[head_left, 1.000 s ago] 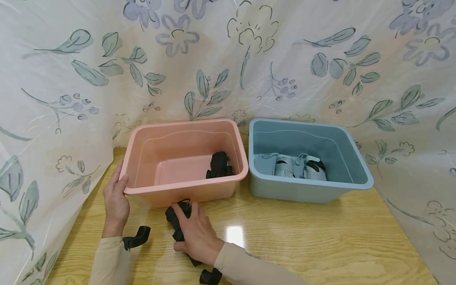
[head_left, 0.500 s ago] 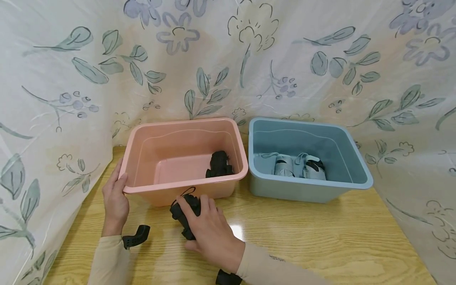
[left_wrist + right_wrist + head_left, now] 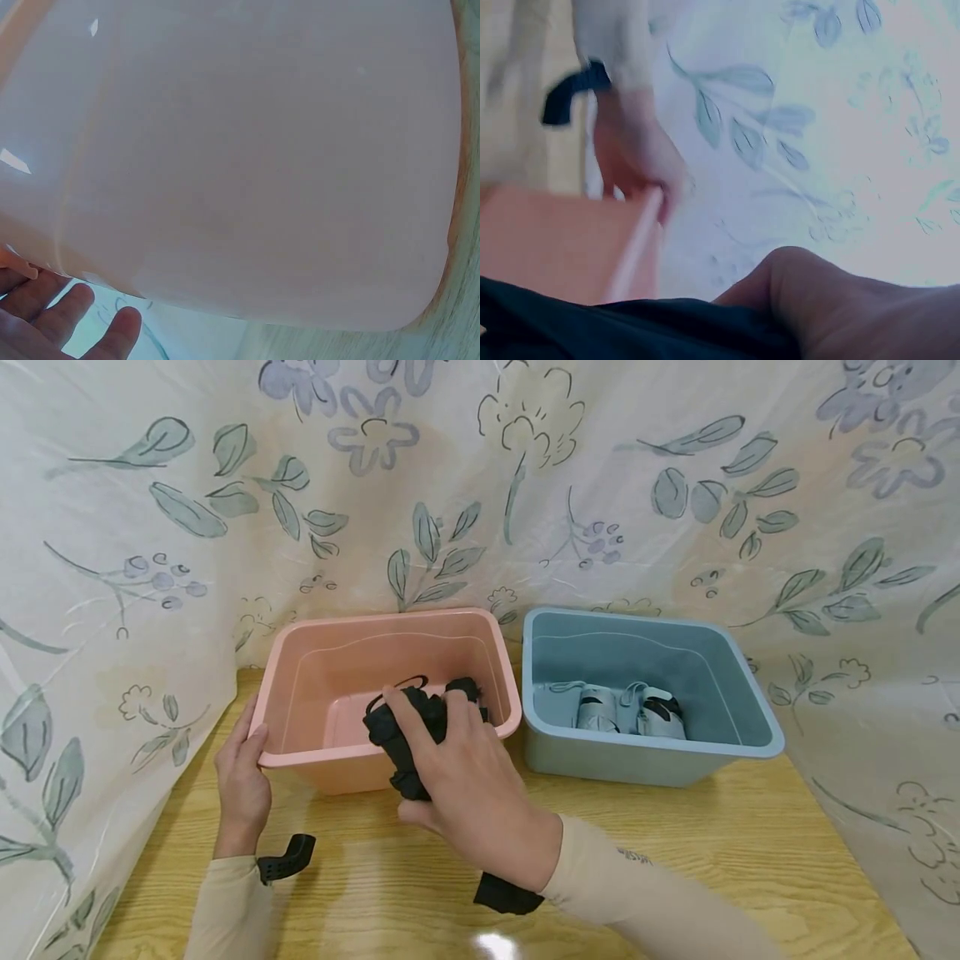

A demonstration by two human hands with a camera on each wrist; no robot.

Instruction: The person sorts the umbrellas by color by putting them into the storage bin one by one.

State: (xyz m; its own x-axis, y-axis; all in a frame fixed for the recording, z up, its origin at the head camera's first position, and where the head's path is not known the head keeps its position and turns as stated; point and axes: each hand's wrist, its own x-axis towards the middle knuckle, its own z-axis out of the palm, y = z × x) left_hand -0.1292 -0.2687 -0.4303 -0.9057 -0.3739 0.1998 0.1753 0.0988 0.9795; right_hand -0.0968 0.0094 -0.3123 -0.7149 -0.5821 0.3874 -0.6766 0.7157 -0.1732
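Observation:
My right hand (image 3: 480,785) grips a folded black umbrella (image 3: 393,739) with a thin looped strap, fingers over its top. Hand and umbrella overlap the front rim of the pink bin (image 3: 315,758) in the head view. Dark umbrella fabric (image 3: 630,330) fills the bottom of the right wrist view. Partly hidden behind the right fingers, another black umbrella (image 3: 465,685) lies inside the bin's right end. My left hand (image 3: 243,785) holds the bin by its left front corner. Its fingertips (image 3: 124,326) show beside the bin's wall (image 3: 262,150) in the left wrist view.
To the right stands a blue bin (image 3: 652,749) with two light grey rolled items (image 3: 597,710) with straps inside, apparently folded umbrellas. Both bins rest on a wooden table (image 3: 675,860). A floral sheet (image 3: 450,485) hangs right behind them and along the sides.
My right hand has lifted the black umbrella from the table in front of the pink bin and carried it up and forward to the bin's front rim. The left hand has stayed put.

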